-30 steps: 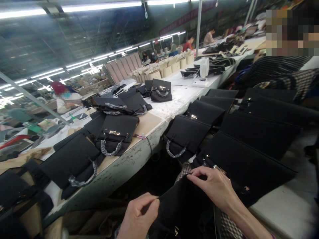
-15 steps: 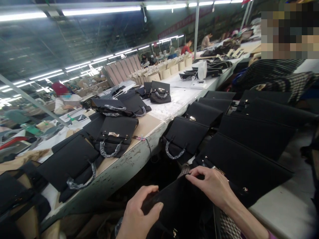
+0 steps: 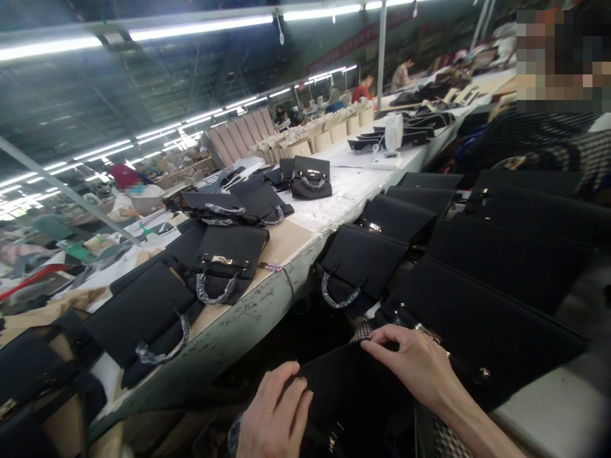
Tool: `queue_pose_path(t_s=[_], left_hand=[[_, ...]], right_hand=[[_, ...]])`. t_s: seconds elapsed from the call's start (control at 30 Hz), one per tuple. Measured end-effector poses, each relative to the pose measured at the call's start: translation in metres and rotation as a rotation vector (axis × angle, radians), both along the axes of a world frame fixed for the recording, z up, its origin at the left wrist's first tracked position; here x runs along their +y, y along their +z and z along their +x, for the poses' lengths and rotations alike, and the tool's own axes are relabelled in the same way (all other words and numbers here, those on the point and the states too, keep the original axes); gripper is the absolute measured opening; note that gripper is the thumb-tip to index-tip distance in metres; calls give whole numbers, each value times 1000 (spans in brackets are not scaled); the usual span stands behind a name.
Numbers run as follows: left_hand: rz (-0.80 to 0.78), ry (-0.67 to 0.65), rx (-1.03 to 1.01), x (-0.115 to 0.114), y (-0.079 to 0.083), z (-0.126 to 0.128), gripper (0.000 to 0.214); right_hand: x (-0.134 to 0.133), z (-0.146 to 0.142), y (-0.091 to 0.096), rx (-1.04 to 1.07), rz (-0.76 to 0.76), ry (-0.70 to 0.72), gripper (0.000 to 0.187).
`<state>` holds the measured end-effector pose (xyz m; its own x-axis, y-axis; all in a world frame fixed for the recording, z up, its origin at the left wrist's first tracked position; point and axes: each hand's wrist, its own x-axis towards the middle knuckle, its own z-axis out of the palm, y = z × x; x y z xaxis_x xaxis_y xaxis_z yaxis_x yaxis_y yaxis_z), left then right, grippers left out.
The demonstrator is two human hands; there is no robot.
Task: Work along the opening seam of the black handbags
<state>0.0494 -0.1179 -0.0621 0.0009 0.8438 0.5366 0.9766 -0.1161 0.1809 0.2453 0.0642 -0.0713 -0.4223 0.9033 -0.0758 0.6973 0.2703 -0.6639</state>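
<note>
A black handbag [image 3: 356,397] lies in my lap at the bottom middle. My left hand [image 3: 275,416] grips its left edge, fingers curled over the top. My right hand [image 3: 414,367] rests on the bag's upper right edge, fingertips pinching the rim. Gold hardware shows low on the bag. Just behind my right hand lies another black handbag [image 3: 482,324] with a gold clasp, on the surface to my right.
A long worn worktable [image 3: 248,312] runs away on the left, carrying several black handbags [image 3: 229,257] with plastic-wrapped handles. More black bags [image 3: 367,264] overlap in a row on the right. A person in striped clothing [image 3: 539,137] sits at the upper right; other workers sit far off.
My left hand has shifted from pinching the bag's edge to laying its fingers over the top. The bag has sunk slightly lower, and the view has moved a little.
</note>
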Motion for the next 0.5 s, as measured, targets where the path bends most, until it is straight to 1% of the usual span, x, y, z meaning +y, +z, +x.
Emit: queue_pose_path(t_s=[0.13, 0.3, 0.43, 0.5], left_hand=[[-1, 32, -107, 1, -2, 2, 16], [12, 37, -179, -1, -6, 4, 18], [12, 140, -352, 0, -3, 5, 15], [-15, 176, -391, 2, 0, 5, 13]], right_hand=[[1, -1, 0, 8, -8, -5, 21], [2, -2, 0, 11, -43, -4, 21], [3, -2, 1, 5, -45, 3, 21], [2, -2, 1, -3, -39, -2, 21]])
